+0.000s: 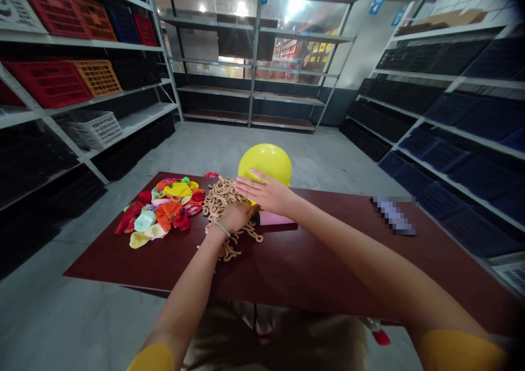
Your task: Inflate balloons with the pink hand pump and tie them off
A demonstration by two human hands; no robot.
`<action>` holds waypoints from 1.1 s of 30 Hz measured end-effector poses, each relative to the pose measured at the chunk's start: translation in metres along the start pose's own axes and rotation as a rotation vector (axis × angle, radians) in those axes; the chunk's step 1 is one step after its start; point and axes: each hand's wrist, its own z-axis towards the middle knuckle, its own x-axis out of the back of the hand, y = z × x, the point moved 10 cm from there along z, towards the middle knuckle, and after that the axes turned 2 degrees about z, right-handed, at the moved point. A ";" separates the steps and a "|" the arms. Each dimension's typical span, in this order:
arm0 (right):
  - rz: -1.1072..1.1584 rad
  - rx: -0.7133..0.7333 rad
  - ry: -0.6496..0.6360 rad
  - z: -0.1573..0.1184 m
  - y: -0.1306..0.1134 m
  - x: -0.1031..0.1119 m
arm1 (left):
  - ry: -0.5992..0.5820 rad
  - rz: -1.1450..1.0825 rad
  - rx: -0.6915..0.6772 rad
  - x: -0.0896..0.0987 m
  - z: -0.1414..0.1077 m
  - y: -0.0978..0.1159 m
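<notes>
A large inflated yellow balloon (266, 163) stands at the table's far edge. My right hand (266, 191) lies against its near side with fingers stretched out to the left. Below it, my left hand (237, 216) has its fingers curled near the balloon's lower end; what they grip is hidden. A pink cylinder (274, 218) with a dark end lies just right of my left hand. Tan curled strands (221, 196) are heaped around and behind my left hand. Farther left is a pile of colourful uninflated balloons (167, 209).
The dark red table (328, 256) spans the front. A blurred purple item (394, 216) lies at its right. Metal shelves (256, 94) stand at the back, with red crates (53, 83) on the left shelving and dark bins (455, 179) on the right.
</notes>
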 end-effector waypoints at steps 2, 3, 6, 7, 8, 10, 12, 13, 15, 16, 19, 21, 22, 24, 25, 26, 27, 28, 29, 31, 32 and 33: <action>-0.009 0.016 -0.035 -0.002 0.001 -0.012 | -0.071 0.118 -0.043 -0.009 -0.001 0.006; -0.011 0.010 -0.055 -0.005 0.003 -0.017 | -0.100 0.167 -0.060 -0.012 -0.002 0.008; 0.007 -0.057 -0.107 -0.012 0.011 -0.032 | -0.133 0.229 -0.073 -0.017 -0.002 0.011; 0.020 -0.087 -0.119 -0.014 0.014 -0.035 | -0.138 0.235 -0.075 -0.018 -0.002 0.011; 0.035 -0.111 -0.126 -0.016 0.016 -0.038 | -0.141 0.240 -0.077 -0.019 -0.002 0.012; 0.062 -0.140 -0.126 -0.017 0.019 -0.042 | -0.144 0.251 -0.078 -0.020 -0.001 0.011; 0.083 -0.159 -0.119 -0.017 0.021 -0.044 | -0.141 0.245 -0.079 -0.019 -0.001 0.010; 0.096 -0.164 -0.114 -0.017 0.021 -0.045 | -0.135 0.229 -0.085 -0.018 -0.002 0.009; 0.116 -0.179 -0.105 -0.017 0.023 -0.048 | -0.122 0.164 -0.115 -0.015 -0.002 0.010; 0.121 -0.181 -0.100 -0.018 0.024 -0.049 | -0.116 0.114 -0.136 -0.013 -0.003 0.010; 0.097 -0.186 -0.094 -0.022 0.027 -0.053 | -0.105 -0.093 -0.175 -0.008 -0.002 0.010; 0.064 -0.201 -0.103 -0.024 0.030 -0.054 | -0.069 -0.253 -0.173 -0.004 0.001 0.008; 0.049 -0.214 -0.105 -0.026 0.031 -0.054 | -0.039 -0.325 -0.158 -0.001 0.003 0.006; 0.020 -0.236 -0.099 -0.026 0.034 -0.049 | 0.022 -0.444 -0.090 0.002 0.007 -0.002; 0.003 -0.242 -0.088 -0.026 0.034 -0.045 | 0.040 -0.501 -0.034 0.002 0.008 -0.007; -0.015 -0.246 -0.075 -0.025 0.035 -0.041 | 0.044 -0.562 0.031 0.001 0.010 -0.013; -0.037 -0.250 -0.064 -0.024 0.035 -0.036 | 0.035 -0.628 0.099 -0.002 0.010 -0.018; -0.060 -0.254 -0.053 -0.023 0.035 -0.031 | 0.017 -0.696 0.159 -0.006 0.010 -0.021; -0.081 -0.253 -0.046 -0.022 0.035 -0.027 | -0.004 -0.761 0.209 -0.009 0.009 -0.023; -0.113 -0.252 -0.034 -0.021 0.034 -0.019 | -0.057 -0.867 0.272 -0.014 0.006 -0.022; -0.122 -0.249 -0.029 -0.021 0.034 -0.016 | -0.082 -0.900 0.291 -0.016 0.004 -0.022; -0.124 -0.246 -0.025 -0.021 0.033 -0.014 | -0.101 -0.921 0.307 -0.018 0.003 -0.022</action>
